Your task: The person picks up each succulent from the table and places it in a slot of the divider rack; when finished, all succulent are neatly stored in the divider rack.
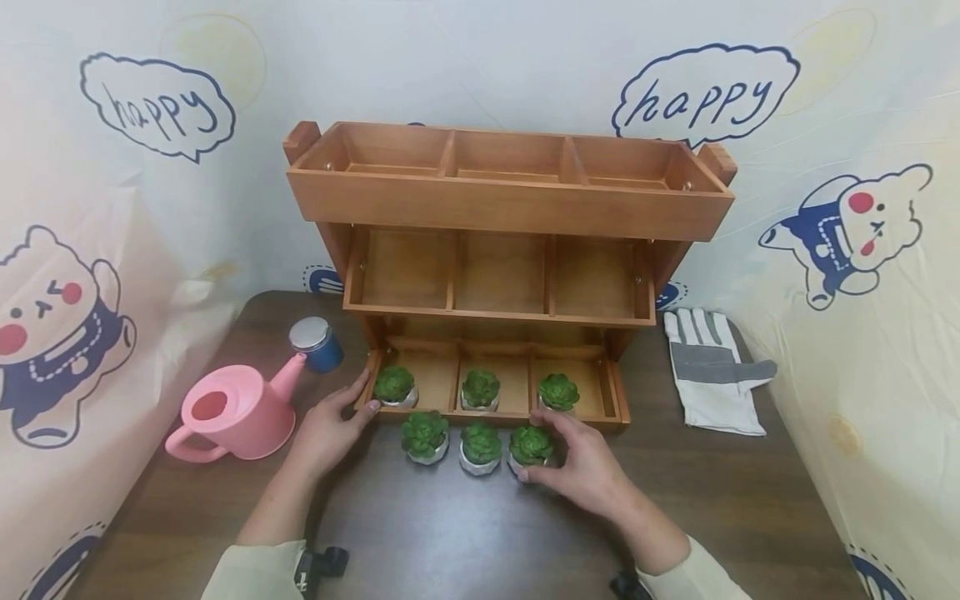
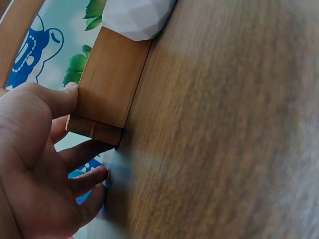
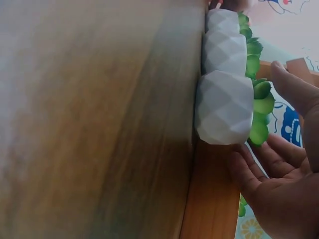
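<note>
My left hand (image 1: 331,429) grips the left front corner of the wooden tiered planter (image 1: 510,200). In the left wrist view its thumb (image 2: 65,99) lies at the top edge of the bottom box, other fingers around the end. My right hand (image 1: 585,462) is spread around the rightmost potted succulent (image 1: 531,447) of the front row, thumb apart from the pot, fingertips right beside it. That white faceted pot (image 3: 225,107) stands on the table against the bottom box. Two more succulents, a middle one (image 1: 480,446) and a left one (image 1: 425,436), complete this row.
Three succulents, including the middle one (image 1: 480,388), sit in the bottom box's compartments. A pink watering can (image 1: 243,412) and a blue jar with a silver lid (image 1: 317,343) stand at left. A white and grey glove (image 1: 712,371) lies at right. Patterned cloth (image 1: 480,67) hangs behind.
</note>
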